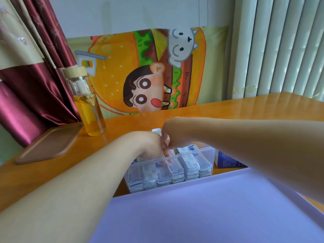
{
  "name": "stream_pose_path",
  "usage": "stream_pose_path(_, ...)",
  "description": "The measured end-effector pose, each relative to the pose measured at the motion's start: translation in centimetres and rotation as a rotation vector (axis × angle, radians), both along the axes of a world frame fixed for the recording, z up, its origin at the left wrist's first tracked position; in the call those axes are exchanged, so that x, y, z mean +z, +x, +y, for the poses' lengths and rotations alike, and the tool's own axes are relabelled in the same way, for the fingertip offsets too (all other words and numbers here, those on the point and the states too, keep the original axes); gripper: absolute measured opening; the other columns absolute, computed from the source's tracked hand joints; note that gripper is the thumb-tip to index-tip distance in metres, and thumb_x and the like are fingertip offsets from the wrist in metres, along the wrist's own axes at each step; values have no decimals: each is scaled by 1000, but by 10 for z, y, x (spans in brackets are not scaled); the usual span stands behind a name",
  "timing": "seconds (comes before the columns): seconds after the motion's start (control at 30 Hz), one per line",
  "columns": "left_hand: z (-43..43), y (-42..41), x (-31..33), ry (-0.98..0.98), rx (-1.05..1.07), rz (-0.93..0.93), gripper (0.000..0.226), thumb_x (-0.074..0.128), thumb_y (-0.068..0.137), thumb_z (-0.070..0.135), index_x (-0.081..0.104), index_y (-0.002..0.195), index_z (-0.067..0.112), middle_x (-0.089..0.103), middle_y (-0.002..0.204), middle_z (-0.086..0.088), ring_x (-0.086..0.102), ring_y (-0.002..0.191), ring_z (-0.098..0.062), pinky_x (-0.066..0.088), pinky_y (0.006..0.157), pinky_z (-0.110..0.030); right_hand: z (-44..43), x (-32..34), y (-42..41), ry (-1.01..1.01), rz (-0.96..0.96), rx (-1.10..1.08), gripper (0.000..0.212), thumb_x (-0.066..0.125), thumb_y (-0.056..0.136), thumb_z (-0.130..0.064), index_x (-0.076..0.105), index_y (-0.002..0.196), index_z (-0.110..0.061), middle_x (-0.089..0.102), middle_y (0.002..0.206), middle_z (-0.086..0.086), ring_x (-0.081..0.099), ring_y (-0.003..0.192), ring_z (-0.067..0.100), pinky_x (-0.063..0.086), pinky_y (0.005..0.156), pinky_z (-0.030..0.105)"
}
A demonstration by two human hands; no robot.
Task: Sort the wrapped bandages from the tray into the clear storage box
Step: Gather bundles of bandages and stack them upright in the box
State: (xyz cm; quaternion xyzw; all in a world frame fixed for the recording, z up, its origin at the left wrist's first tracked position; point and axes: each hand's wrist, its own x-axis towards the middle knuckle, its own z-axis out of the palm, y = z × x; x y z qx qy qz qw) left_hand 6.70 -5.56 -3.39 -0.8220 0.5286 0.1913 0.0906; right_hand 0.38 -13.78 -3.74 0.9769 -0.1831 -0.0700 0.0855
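Head view: your left hand (152, 149) and right hand (169, 137) meet over the clear box (196, 152). Your fingers dip among the wrapped bandages (191, 166), which stand on edge in tight rows, probably being squared up to make room. Whether either hand pinches a packet cannot be told (the fingers hide one another). The brown tray (49, 144) lies well apart at left, near a bottle (89, 106). A purple sheet (210, 207) masks the box's near wall, and a blue carton (226, 161) stands just beside the box.
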Motion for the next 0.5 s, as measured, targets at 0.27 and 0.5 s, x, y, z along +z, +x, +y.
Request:
stream_pose_path(0.27,-3,-1,-1,35,20,-79,28,47,99,23,63,120,33,53,133,9,48,117,-15,40,94,-25,-7,19,-15,196,-51,-148,21,51,92,-10,61,111,-4,57,78,3,46,58,12,39,52,21)
stream_pose_path(0.5,-5,3,-5,-64,45,-29,25,50,97,18,67,111,29,59,116,8,51,103,-13,40,83,-22,1,14,-26,218,26,-269,27,48,95,-13,60,119,-7,61,93,-5,53,80,11,37,68,13)
